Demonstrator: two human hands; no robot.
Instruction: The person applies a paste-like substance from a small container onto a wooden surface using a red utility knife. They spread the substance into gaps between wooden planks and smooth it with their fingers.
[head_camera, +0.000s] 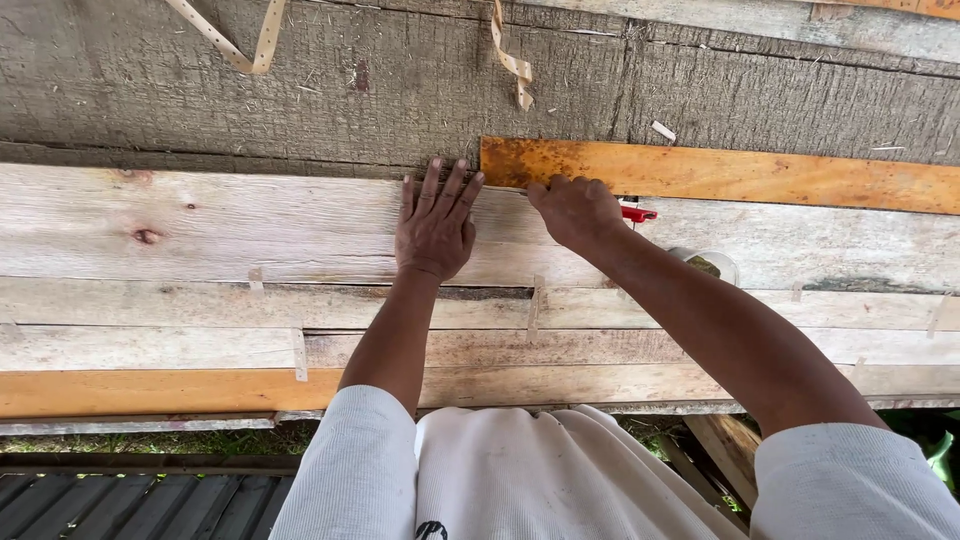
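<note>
Pale plank bench (200, 215), orange board (720, 172) just beyond the flat, released left grip (436, 222), right grip (575, 210) clenched on a red tool (637, 213).

The person is wearing a white short-sleeved cotton shirt (520, 475), its cuffs sitting just above both elbows; a small dark printed mark is peeking at the chest's bottom edge. Forearms and hands are showing bare, no gloves, no rings.

Packages: none are showing anywhere among the boards.
Labels: none are showing; the small pale strips lying across the planks are carrying no print that can be made out.
Signs: none are standing or hanging in view.
Screens: none are showing.
</note>
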